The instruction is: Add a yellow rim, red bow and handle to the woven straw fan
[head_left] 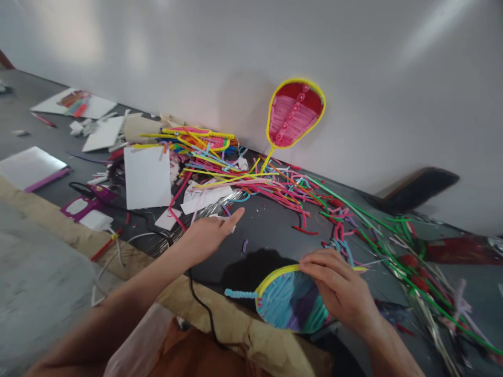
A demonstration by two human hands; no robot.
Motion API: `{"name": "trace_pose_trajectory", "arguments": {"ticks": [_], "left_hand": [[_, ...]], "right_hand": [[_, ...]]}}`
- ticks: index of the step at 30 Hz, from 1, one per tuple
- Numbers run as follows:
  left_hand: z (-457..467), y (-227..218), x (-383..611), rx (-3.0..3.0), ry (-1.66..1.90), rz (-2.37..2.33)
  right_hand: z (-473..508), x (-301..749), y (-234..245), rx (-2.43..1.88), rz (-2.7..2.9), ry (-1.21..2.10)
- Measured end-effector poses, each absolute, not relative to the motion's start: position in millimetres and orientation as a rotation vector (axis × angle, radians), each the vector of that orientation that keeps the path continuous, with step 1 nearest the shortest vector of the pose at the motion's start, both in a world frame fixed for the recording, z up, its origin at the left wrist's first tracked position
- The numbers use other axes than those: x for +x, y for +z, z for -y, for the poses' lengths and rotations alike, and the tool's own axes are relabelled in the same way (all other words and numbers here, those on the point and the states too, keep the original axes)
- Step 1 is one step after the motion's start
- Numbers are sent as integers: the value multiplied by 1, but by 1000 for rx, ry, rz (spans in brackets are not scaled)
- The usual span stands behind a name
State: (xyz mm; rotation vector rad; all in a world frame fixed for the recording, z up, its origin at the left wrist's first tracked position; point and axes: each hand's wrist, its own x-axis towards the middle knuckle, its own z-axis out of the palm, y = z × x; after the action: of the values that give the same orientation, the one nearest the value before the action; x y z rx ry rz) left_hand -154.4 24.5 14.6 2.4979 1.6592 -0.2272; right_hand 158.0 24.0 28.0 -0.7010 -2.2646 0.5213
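Over a dark tabletop (271, 230): gripping the blue panel (285, 301) by its yellow rim (275, 275) beneath the right hand (336, 283); stretching the left hand (208, 234) beyond and left of the panel, cannot tell if holding anything. Beyond the panel, strewn with pipe cleaners (271, 188).

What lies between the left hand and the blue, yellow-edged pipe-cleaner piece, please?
In the head view, a short purple pipe-cleaner scrap lies there on the dark tabletop.

fuzzy paddle (281, 303), smooth tabletop (271, 233), glossy wall (188, 57)
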Motion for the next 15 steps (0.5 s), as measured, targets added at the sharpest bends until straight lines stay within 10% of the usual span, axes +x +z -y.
{"name": "trace_pose_trajectory", "arguments": {"ticks": [15], "left_hand": [[-23,29,-147,1962,760,-1331]], "right_hand": [[-43,147,4,-842,2361,512]]}}
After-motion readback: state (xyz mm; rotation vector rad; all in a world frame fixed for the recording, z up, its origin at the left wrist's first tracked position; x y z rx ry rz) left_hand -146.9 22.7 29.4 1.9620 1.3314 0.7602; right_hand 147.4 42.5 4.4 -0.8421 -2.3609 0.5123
